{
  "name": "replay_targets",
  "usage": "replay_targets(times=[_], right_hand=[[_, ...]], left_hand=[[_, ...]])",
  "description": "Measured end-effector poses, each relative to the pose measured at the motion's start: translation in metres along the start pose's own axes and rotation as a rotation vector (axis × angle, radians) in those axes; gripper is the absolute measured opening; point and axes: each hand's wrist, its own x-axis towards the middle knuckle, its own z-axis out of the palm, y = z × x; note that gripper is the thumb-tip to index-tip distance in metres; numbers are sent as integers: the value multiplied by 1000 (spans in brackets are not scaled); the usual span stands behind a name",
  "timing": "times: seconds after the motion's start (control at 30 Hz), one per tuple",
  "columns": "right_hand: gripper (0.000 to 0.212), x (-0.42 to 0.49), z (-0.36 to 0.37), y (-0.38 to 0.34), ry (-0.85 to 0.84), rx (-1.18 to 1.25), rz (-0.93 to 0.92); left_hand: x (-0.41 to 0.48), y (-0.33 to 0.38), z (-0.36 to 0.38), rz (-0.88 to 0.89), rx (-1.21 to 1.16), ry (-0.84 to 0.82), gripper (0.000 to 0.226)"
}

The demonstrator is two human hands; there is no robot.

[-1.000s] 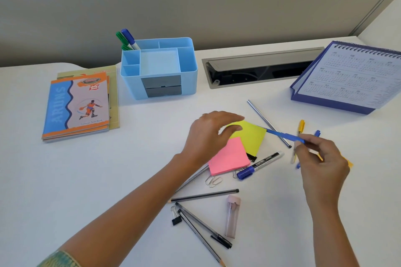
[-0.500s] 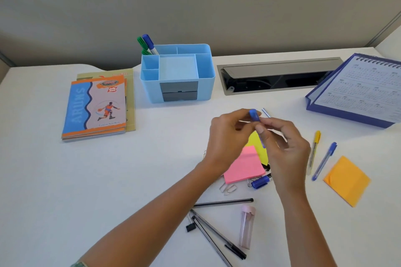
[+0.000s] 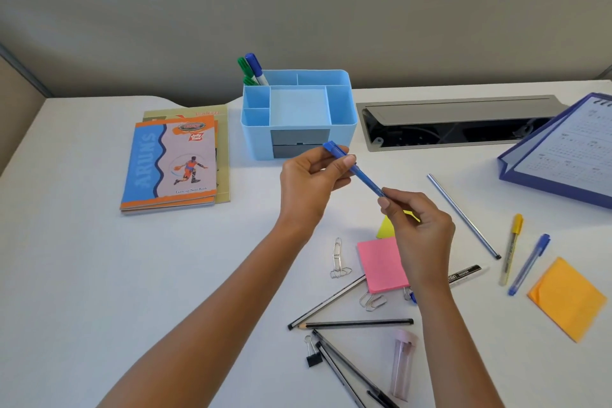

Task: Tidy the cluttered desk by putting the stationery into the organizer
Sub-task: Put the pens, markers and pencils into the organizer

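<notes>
Both hands up off the desk (image 3: 99, 275), one blue pen (image 3: 359, 174) between them. Left hand (image 3: 308, 185) pinches the capped end, fingers (image 3: 346, 162) curled round it. Right hand (image 3: 422, 232) pinches the lower end, fingers (image 3: 385, 202) clamped on the barrel. The pen slants in the air, its cap just short of the organizer (image 3: 255, 139), which stands directly beyond the left fingers.

Done so far: very little, by the look of it. Only a few markers (image 3: 253, 68) stand in the organizer's back-left slot; the other compartments show nothing inside.

Left to do, all on the desk:
- under and nearer than the right fingers: pink sticky pad (image 3: 381, 265), yellow sticky pad (image 3: 385, 228), paper clips (image 3: 337, 258), a white marker (image 3: 463, 275)
- nearer still: pencils (image 3: 354, 324), binder clip (image 3: 313, 356), a pink tube (image 3: 402, 364)
- right of the right fingers: a silver stick (image 3: 463, 215), yellow pen (image 3: 511, 248), blue-capped pen (image 3: 530, 263), orange sticky pad (image 3: 566, 298)

Judgement: early in the task. The pen in hand likely goes in next; most of the clutter remains.
</notes>
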Motion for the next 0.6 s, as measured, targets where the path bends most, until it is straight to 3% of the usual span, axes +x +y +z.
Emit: replay_targets(times=[0.47, 0.6], right_hand=[[12, -1, -5, 19, -46, -56, 40], [13, 0, -19, 26, -89, -93, 78]], left_hand=[[6, -21, -13, -137, -10, 84, 22], [4, -32, -18, -214, 58, 38, 19]])
